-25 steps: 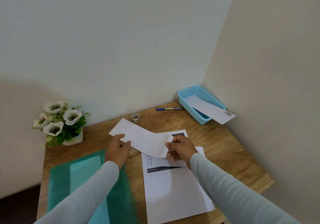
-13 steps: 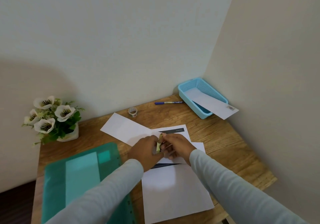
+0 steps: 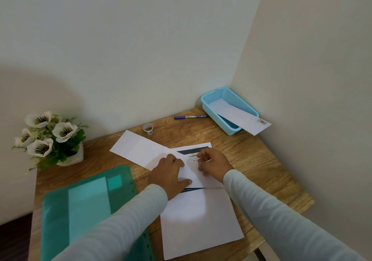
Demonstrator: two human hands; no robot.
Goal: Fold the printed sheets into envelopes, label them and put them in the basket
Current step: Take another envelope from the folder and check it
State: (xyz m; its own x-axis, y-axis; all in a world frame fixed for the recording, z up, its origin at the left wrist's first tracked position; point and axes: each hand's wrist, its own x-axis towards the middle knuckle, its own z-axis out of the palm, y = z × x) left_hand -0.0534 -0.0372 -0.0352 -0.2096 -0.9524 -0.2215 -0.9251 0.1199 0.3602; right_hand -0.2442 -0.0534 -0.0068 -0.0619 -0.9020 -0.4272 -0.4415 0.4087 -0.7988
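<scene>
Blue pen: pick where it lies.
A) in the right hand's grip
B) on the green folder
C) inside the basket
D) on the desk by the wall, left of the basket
D: the blue pen lies flat on the wooden desk close to the back wall, its tip pointing at the blue basket just to its right.

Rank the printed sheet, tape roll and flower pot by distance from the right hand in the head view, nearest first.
1. Printed sheet, directly under the right hand.
2. Tape roll, back-left, near the wall.
3. Flower pot, far left.
</scene>
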